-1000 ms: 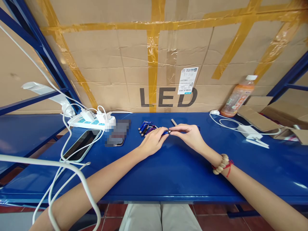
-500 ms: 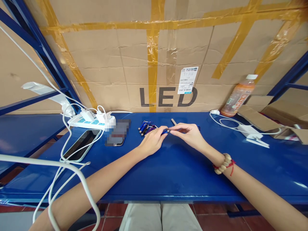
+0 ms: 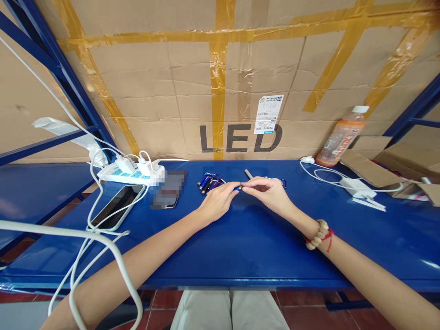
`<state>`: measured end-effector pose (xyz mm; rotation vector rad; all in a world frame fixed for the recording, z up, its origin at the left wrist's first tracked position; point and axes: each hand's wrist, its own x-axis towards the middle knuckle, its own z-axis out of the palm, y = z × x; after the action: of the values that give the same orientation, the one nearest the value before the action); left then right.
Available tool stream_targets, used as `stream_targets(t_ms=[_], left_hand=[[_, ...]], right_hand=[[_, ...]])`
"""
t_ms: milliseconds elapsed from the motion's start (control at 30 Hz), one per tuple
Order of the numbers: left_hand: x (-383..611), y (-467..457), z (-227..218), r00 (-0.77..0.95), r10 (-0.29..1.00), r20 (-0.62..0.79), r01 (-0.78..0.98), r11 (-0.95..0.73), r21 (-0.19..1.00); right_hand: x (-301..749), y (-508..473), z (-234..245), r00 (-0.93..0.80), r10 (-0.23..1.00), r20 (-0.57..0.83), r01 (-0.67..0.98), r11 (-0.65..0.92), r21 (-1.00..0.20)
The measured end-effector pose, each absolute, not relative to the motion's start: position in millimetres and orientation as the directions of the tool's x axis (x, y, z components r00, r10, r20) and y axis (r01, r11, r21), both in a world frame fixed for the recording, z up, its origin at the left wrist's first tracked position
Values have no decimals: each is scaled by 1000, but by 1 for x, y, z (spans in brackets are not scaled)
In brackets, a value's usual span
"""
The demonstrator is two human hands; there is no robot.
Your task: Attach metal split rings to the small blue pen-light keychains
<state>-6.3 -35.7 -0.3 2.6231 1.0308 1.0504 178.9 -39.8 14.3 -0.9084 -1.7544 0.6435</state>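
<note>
Between my two hands, over the middle of the blue table, is a small blue metal tube [image 3: 237,188], mostly covered by fingers. My left hand [image 3: 217,201] is closed around its left part. At the right end, the thumb and fingertips of my right hand [image 3: 266,192] pinch the tube's dark tip. Just beyond my left hand lies a pile of small blue, black and purple tubes [image 3: 206,183] with clips. A thin light-coloured stick [image 3: 248,174] lies behind my right hand. To its right, a blue clip [image 3: 283,182] partly shows.
A white power strip [image 3: 127,175] with plugs and two phones, one a white-cased phone [image 3: 118,207], lie left. White cables [image 3: 117,256] loop over my left forearm. At right are an orange drink bottle [image 3: 340,137], a white adapter [image 3: 358,189] and an open carton [image 3: 409,160].
Both hands keep nearly the same place on the blue tube. The fingers of my right hand have shifted slightly at its tip, and the blue clip beside that hand shows more.
</note>
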Motion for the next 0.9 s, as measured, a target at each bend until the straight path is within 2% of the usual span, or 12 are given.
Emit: stream_targets(t_ms=[133,367,500,900], left_hand=[[-7,-36,1,538,653,533,542,-752,375],[-9,-40,4,580,699,417,572,-715,403],[-10,-41,3,589,687,426,548,-727,414],[-10,-36,-2,614,551,564,526,-819,227]], right_hand=[[180,-38,14,-260,801,539,245,595,-765],[180,-41,15,-292,789,541,307,613,-728],[181,-42,14,-307,784,540,331,619,-712],[179,-43,12,-285,780,557,370,626,-687]])
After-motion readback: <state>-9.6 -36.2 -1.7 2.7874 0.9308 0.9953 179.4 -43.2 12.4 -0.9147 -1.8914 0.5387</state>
